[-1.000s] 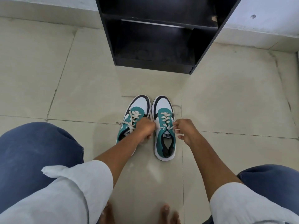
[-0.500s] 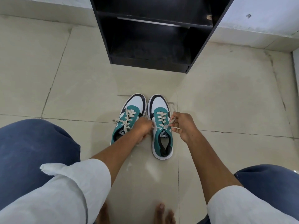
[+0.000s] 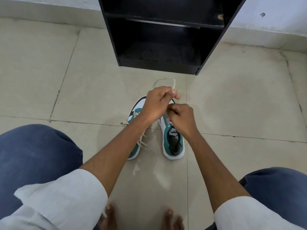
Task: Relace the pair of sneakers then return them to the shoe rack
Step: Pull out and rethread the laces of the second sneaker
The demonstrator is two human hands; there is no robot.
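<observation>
Two teal, white and black sneakers stand side by side on the tiled floor. My left forearm covers much of the left sneaker (image 3: 135,147), whose cream laces show beside my arm. The right sneaker (image 3: 173,143) shows its open collar and tongue label. My left hand (image 3: 158,102) is raised over the toes, pinching a cream lace (image 3: 163,80) that loops up beyond my fingers. My right hand (image 3: 181,119) is closed on the lace over the right sneaker's upper eyelets, hiding them.
A black shoe rack (image 3: 166,30) with open shelves stands on the floor just beyond the sneakers, against a pale wall. My knees in blue jeans flank the scene and my bare toes (image 3: 171,217) show at the bottom edge.
My left hand has risen from the left sneaker's side and pulled a lace loop up and forward. My right hand has moved left onto the right sneaker's eyelets. The camera has tilted slightly.
</observation>
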